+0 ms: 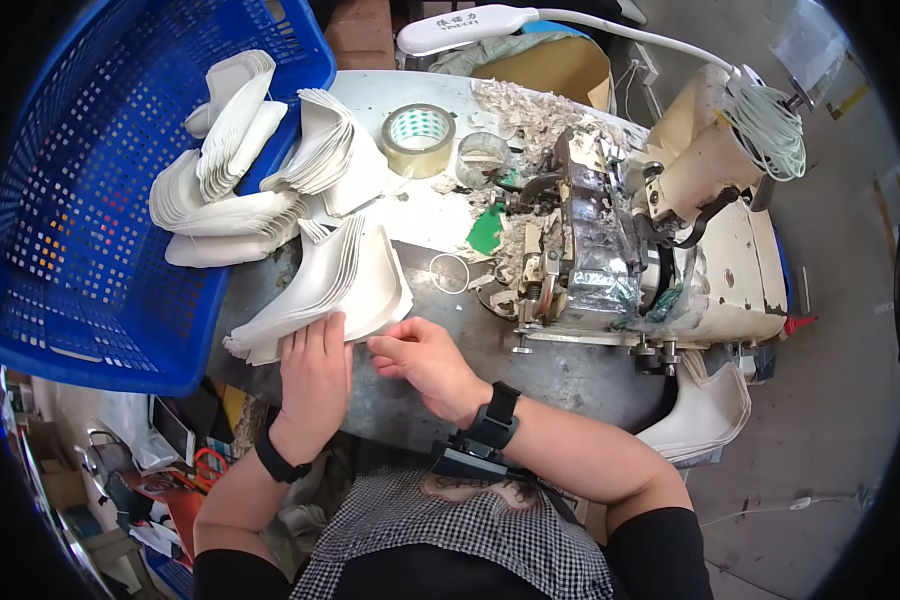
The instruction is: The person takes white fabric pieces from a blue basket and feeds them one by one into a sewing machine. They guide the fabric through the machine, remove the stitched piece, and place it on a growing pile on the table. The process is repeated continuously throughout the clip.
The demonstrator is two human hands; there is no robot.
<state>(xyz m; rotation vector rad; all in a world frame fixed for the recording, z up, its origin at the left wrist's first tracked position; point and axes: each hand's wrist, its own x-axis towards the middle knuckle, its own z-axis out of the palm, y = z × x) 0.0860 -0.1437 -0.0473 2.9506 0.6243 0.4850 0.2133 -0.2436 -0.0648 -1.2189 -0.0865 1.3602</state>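
A stack of thin white curved pieces (310, 282), nested in one another, lies on the grey metal tabletop just beyond my hands. My left hand (314, 375) rests on its near edge, the fingers straight and close together, with the thumb hidden. Beside it on the right, my right hand (425, 368) is closed, its thumb and forefinger pinched at the stack's near right edge. What sits between those fingertips is too small to make out. Behind this stack, a similar stack (328, 150) stands on the table. More white stacks (232, 215) lean over the basket's edge.
On the left is a large blue perforated basket (100, 345). A cream machine (720, 270) with metal parts fills the table's right side, fluffy scraps (535, 108) behind it. Tape (418, 140) and a white ring (449, 273) lie mid-table. Another white stack (705, 405) is below the machine.
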